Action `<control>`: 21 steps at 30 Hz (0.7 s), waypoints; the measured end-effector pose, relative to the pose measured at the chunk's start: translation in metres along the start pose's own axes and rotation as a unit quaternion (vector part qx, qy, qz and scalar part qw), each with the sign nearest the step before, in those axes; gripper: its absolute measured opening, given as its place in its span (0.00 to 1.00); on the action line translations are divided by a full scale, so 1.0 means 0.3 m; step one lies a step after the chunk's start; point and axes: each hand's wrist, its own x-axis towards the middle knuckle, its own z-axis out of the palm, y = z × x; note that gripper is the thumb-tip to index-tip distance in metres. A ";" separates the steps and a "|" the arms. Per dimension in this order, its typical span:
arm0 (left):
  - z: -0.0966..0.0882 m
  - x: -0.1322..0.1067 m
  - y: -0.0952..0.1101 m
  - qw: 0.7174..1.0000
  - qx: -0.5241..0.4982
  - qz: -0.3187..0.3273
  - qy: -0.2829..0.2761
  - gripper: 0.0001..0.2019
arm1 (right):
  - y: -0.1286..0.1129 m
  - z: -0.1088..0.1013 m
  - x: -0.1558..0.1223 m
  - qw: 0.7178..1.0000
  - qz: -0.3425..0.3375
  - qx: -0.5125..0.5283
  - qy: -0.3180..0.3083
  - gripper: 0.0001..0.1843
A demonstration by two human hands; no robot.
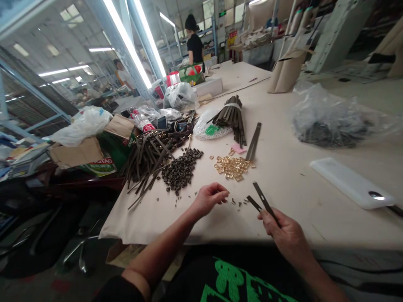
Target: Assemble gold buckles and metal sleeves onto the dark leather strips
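My right hand (283, 230) grips a dark strap (263, 198) with a slot near its end. A second strap end (253, 203) sticks out beside it; I cannot tell if both belong to one folded piece. My left hand (211, 197) hovers over the table, thumb and fingers pinched together; whatever they may hold is too small to make out. Between the hands lie several tiny dark pieces (239, 204). Just beyond is a pile of gold-coloured metal buckles (233, 167). Left of it sits a heap of small dark loops (181, 171).
Loose straps (253, 141) and a tied strap bundle (232, 113) lie behind the buckles. More straps with fittings (147, 155) spread at the left edge. On the right are a white device (349, 182) and a filled plastic bag (333, 117). A person (195, 46) stands at the back.
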 end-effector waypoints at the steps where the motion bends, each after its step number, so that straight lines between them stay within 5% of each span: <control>1: -0.023 0.035 0.000 0.998 0.050 0.015 0.016 0.11 | 0.009 0.000 0.002 1.000 -0.001 0.004 0.005 0.21; 6: -0.119 0.214 0.016 0.922 0.361 0.122 0.069 0.06 | 0.010 0.004 0.000 1.000 -0.019 0.002 -0.003 0.20; 10: -0.137 0.311 0.034 0.866 0.474 0.158 0.024 0.12 | 0.002 0.003 -0.006 1.000 -0.017 0.009 -0.011 0.20; 15: -0.120 0.316 0.025 0.871 0.467 0.152 0.003 0.02 | 0.001 0.004 -0.007 0.999 -0.007 0.024 -0.020 0.20; 21: -0.135 0.232 -0.027 0.924 0.362 0.109 0.060 0.01 | -0.016 0.001 -0.004 0.999 -0.006 0.037 -0.018 0.19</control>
